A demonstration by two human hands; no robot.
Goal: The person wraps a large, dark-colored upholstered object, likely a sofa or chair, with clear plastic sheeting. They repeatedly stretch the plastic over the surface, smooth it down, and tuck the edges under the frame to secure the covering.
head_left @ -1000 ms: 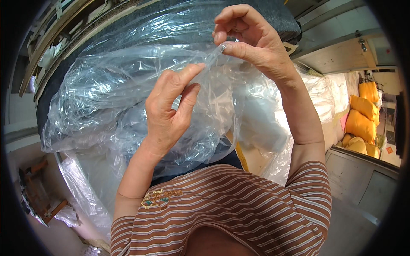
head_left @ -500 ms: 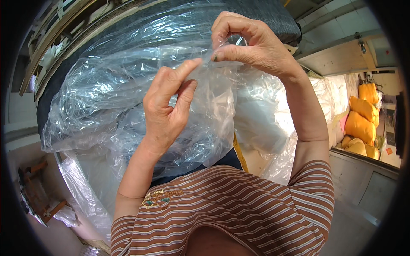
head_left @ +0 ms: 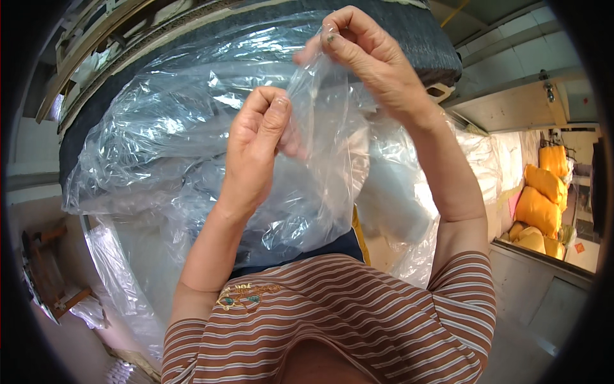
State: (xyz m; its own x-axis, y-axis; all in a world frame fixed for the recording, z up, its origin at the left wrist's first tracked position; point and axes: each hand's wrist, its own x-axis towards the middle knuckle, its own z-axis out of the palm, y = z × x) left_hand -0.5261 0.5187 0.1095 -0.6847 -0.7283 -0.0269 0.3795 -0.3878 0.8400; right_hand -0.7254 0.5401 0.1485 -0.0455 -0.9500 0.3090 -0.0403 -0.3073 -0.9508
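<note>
A large clear plastic sheet [head_left: 160, 134], crinkled and shiny, spreads in front of me over a dark blue-grey padded surface [head_left: 396, 38]; whether it is a bag I cannot tell. My right hand [head_left: 364, 54] pinches its edge between thumb and fingers, high up. Lower and to the left, my left hand [head_left: 259, 128] grips the same plastic, its thumb on top and some fingers showing through the film behind. Between the two hands the plastic is drawn up into a raised fold. The lower part hangs down toward my lap.
More clear plastic [head_left: 396, 192] lies to the right. A wooden panel with a metal latch [head_left: 547, 93] stands at the upper right. Beyond it are stacked yellow-orange bundles [head_left: 540, 192]. Wooden frame pieces [head_left: 96, 54] sit at the upper left, and a brown stool-like object [head_left: 54, 275] at lower left.
My left hand has closed on the plastic, where before its fingers were apart beside it. My right hand has moved up, lifting the pinched edge higher.
</note>
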